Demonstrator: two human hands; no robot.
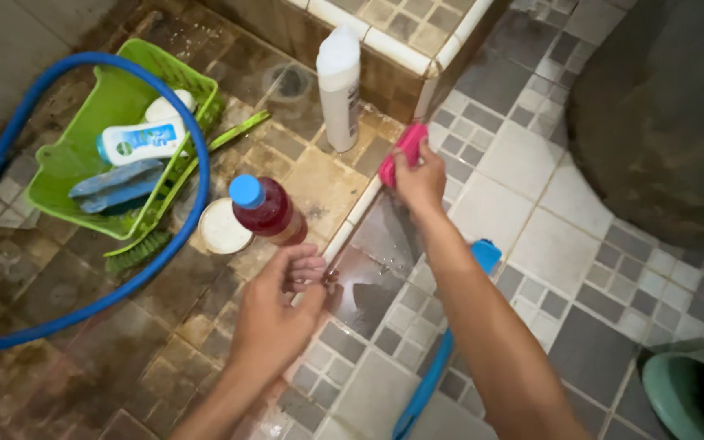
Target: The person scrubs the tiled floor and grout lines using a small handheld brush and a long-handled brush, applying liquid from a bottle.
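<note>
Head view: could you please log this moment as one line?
right hand: grips pink brush on white tile edge | left hand: rests on edge, empty | nearby: red bottle, green basket

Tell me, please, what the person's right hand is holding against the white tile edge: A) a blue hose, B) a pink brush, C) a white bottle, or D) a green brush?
B: the right hand grips a pink brush on the tile edge; the green brush, the hose and the white bottle lie or stand apart, untouched.
</note>
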